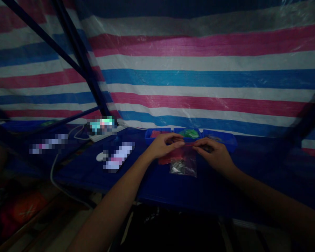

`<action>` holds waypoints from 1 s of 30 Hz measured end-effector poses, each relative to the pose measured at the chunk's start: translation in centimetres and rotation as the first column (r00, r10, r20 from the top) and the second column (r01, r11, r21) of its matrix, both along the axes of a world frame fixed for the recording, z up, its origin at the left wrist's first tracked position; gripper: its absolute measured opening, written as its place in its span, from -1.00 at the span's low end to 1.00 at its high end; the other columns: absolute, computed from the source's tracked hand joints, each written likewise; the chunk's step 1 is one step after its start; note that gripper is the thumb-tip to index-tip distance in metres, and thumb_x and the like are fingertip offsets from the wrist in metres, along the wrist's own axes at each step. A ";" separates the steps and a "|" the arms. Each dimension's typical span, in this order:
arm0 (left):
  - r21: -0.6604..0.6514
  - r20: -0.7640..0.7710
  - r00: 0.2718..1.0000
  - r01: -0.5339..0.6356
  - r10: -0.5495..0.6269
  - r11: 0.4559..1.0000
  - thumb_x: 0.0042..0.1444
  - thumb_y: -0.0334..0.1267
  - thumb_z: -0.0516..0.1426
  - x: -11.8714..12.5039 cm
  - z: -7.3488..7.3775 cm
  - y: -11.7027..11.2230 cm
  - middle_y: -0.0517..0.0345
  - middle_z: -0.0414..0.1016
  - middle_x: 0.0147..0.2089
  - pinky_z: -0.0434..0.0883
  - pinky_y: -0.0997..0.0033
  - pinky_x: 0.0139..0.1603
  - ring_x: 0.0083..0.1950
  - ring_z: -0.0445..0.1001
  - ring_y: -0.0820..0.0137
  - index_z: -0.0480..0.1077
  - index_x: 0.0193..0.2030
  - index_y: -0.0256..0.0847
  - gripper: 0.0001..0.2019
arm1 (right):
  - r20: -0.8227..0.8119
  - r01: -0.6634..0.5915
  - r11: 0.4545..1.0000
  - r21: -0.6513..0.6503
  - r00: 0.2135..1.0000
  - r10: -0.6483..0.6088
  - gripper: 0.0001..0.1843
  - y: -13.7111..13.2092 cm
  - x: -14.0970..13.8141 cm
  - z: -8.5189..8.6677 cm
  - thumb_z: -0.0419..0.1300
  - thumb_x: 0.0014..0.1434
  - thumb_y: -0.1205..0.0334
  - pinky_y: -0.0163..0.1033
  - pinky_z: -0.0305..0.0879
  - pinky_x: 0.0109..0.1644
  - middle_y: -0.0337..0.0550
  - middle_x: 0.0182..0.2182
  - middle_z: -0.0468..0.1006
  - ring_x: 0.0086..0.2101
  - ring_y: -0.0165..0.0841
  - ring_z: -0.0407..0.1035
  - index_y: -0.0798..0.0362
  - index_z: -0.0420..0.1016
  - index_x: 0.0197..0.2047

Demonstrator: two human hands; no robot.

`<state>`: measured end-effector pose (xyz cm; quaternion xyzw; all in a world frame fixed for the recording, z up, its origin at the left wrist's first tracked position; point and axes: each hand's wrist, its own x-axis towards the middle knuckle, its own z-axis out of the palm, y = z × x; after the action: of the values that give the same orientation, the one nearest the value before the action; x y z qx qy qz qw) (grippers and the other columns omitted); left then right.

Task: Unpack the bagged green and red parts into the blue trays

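Plastic bag (pixel 183 164), small and clear, hangs between my two hands just above the blue table (pixel 99 168), its lower half resting on the cloth so the weight is off my fingers. My left hand (pixel 164 145) is pinched shut on the top edge from one side, thumb against forefinger, and my right hand (pixel 212 152) is closed on the same edge from the other side, so the mouth stays taut between them. A reddish piece (pixel 170 157) lies at the bag's upper part under my left fingers; whether it sits inside the bag or beneath it I cannot tell in this dim light. Just beyond my knuckles stands a row of blue trays (pixel 225 138), near enough to reach, one showing something green (pixel 189 133), another something red. Further left a white power strip (pixel 107 134) lies by the striped tarp (pixel 199 77).
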<state>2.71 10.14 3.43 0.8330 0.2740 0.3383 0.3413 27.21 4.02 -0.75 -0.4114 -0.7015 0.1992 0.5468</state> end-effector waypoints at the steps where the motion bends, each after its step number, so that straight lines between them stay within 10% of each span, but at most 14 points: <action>1: -0.032 -0.013 1.000 0.006 -0.006 0.999 0.19 -0.02 0.25 0.1 -0.2 -0.1 -0.03 0.61 0.00 0.45 0.27 0.00 -0.01 0.56 0.24 0.50 0.12 -0.19 -0.58 | -0.053 0.000 0.999 -0.036 0.999 -0.002 -0.82 0.2 0.1 -0.1 0.34 0.19 0.05 0.00 0.50 0.02 -0.12 -0.19 0.66 -0.16 -0.17 0.56 -0.06 0.62 -0.18; 11: -0.122 -0.150 0.985 0.070 -0.089 0.990 0.18 -0.07 0.24 -0.1 -1.8 1.6 -0.01 0.63 -0.23 0.38 0.46 -0.31 -0.31 0.53 0.40 0.55 -0.06 -0.31 -0.66 | -0.324 0.036 0.996 -0.077 0.944 -0.060 -0.58 1.1 0.4 -0.3 0.44 0.07 0.10 -0.07 0.52 0.00 -0.11 -0.19 0.61 -0.13 -0.20 0.55 -0.05 0.47 -0.02; 22: -0.148 -0.218 0.956 0.166 -0.196 0.975 0.13 -0.43 0.12 -1.2 -0.8 2.0 0.04 0.65 -0.07 0.46 0.42 -0.09 -0.13 0.58 0.38 0.59 -0.03 -0.24 -0.69 | 0.082 -0.146 0.980 -0.133 0.984 0.157 -0.64 -0.1 1.0 0.8 0.08 0.37 -0.05 -0.02 0.30 0.17 -0.13 -0.13 0.61 0.00 -0.15 0.45 -0.07 0.64 -0.22; 30: -0.075 -0.204 0.958 0.192 -0.203 0.979 0.16 -0.45 0.10 -1.1 -0.5 1.7 0.03 0.64 -0.07 0.46 0.33 0.02 -0.07 0.57 0.36 0.60 -0.05 -0.21 -0.70 | 0.219 -0.126 0.986 -0.105 0.965 0.146 -0.77 0.1 0.3 0.2 0.22 0.29 0.01 0.01 0.29 0.22 -0.14 0.01 0.60 0.05 -0.16 0.45 -0.11 0.65 -0.15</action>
<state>1.56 11.81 2.92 0.8778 0.2332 0.2049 0.3648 27.47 4.17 -0.55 -0.4066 -0.7761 0.2196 0.4291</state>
